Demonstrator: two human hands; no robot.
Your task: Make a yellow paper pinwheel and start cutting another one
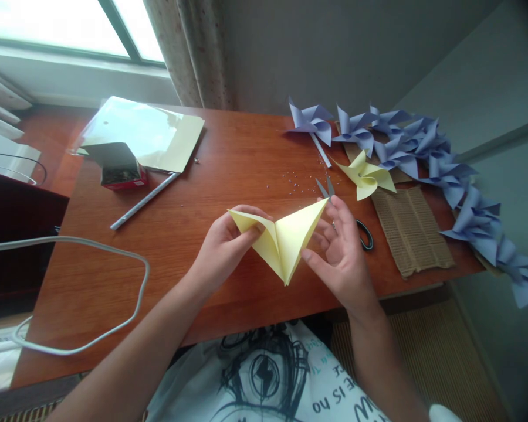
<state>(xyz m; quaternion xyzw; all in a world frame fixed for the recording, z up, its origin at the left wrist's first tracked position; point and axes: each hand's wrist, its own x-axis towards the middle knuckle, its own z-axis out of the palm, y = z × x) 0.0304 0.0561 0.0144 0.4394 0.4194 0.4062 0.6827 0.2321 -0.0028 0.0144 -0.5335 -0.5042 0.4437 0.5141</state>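
A folded sheet of yellow paper (297, 231) is held up above the table, its creases forming pointed flaps around a lower tip. My left hand (229, 237) is closed on its left flap, thumb in front and fingers behind. Beside the right flap, my right hand (341, 252) has its fingers apart; the thumb tip and index finger are at the paper's edge without a visible pinch. Just behind that hand lie scissors with black handles (366, 234), their blades parted and partly hidden. A yellow paper pinwheel (364, 174) rests beyond them.
Several purple paper pinwheels (398, 153) line the right side, near corrugated cardboard (416, 231). Small beads (295, 185) are scattered mid-table. At left are a red box (123, 174), a rolled paper stick (145, 200), a pack of yellow sheets (176, 140) and a white cable (143, 287).
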